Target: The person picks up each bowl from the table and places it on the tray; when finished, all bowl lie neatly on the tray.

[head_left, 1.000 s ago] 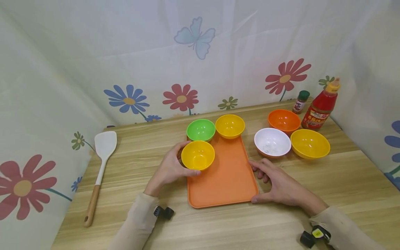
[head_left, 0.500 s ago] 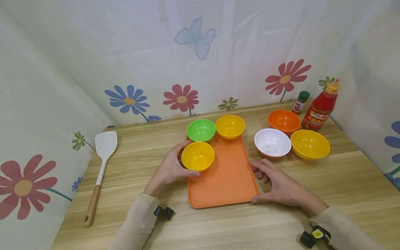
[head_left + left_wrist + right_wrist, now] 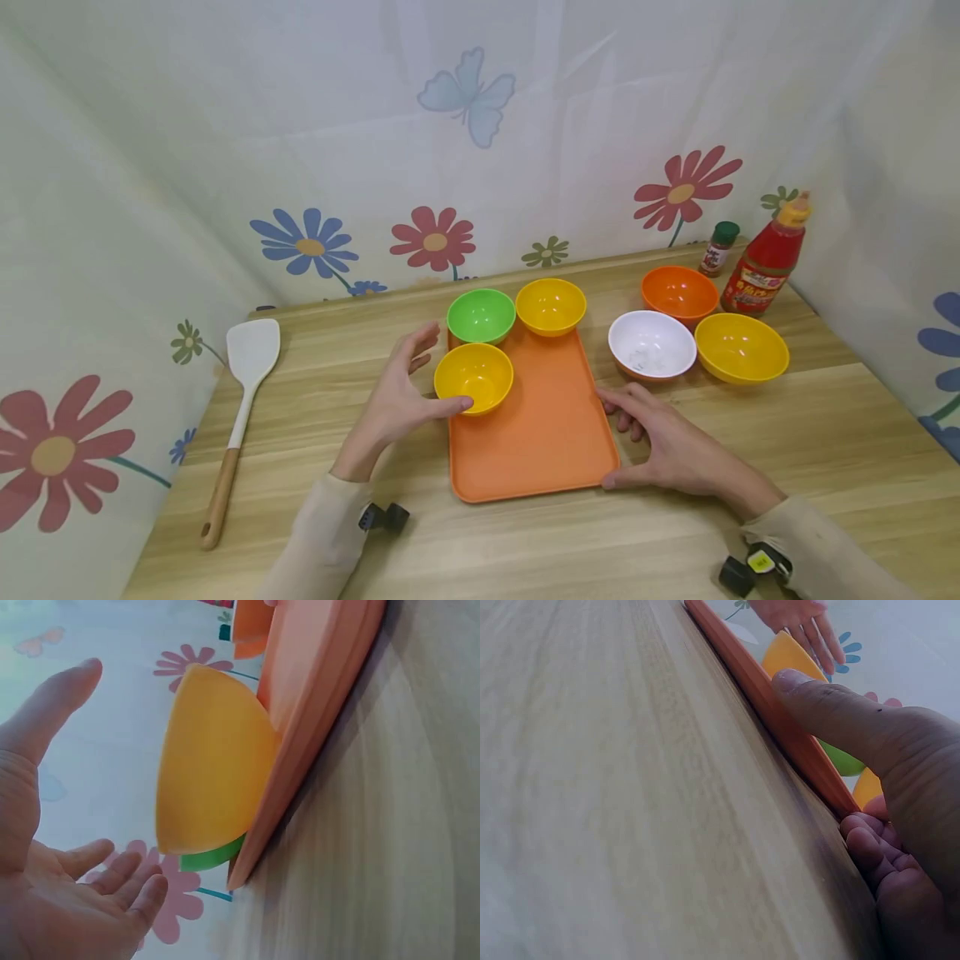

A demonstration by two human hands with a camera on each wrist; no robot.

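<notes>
On the left part of an orange tray (image 3: pixel 546 442) sits a small yellow bowl (image 3: pixel 474 379). My left hand (image 3: pixel 397 400) is beside this bowl, fingers spread; its thumb overlaps the near rim in the head view. The left wrist view shows a gap between that hand (image 3: pixel 82 892) and the bowl (image 3: pixel 214 765). A green bowl (image 3: pixel 482 317) and another yellow bowl (image 3: pixel 551 307) stand at the tray's far end. My right hand (image 3: pixel 667 442) holds the tray's right side near the front corner, thumb on the rim (image 3: pixel 802 754) and fingers bent against the edge.
Right of the tray stand a white bowl (image 3: pixel 652 344), an orange bowl (image 3: pixel 679 293) and a larger yellow bowl (image 3: pixel 741 348). Behind them are a green-capped jar (image 3: pixel 717 250) and a red sauce bottle (image 3: pixel 763 265). A white spatula (image 3: pixel 243 392) with a wooden handle lies left.
My left hand has let go of the yellow bowl, its fingers opening and drawing away to the left. The bowl stays on the tray, and the right hand keeps its place.
</notes>
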